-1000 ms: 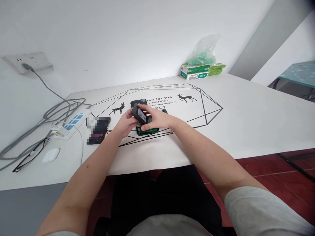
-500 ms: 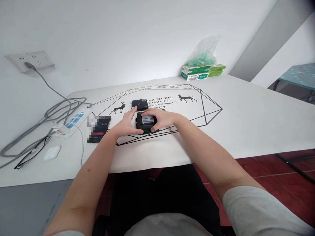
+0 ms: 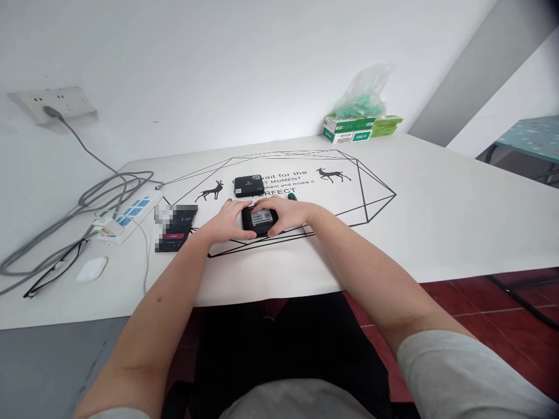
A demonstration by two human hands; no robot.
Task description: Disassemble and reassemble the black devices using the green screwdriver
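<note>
1. The small black box lies flat on the white table, near the middle of the printed line drawing, with a pale label on its upper face.
2. The left hand presses against the box's left edge, fingers curled round it; the right hand clasps the right edge, fingertips over the far rim. Both hands grip the box.
3. Judged rigid, hard-shelled plastic, light, with smooth faces likely to slip; best held by the two opposite short sides, as now. A dropped corner could crack.
4. A second black box, matte with rounded corners, sits just beyond it, apart.
5. A dark phone lies to the left; farther left a white power strip and grey cables.
6. Green and white cartons stand at the far edge.
</note>
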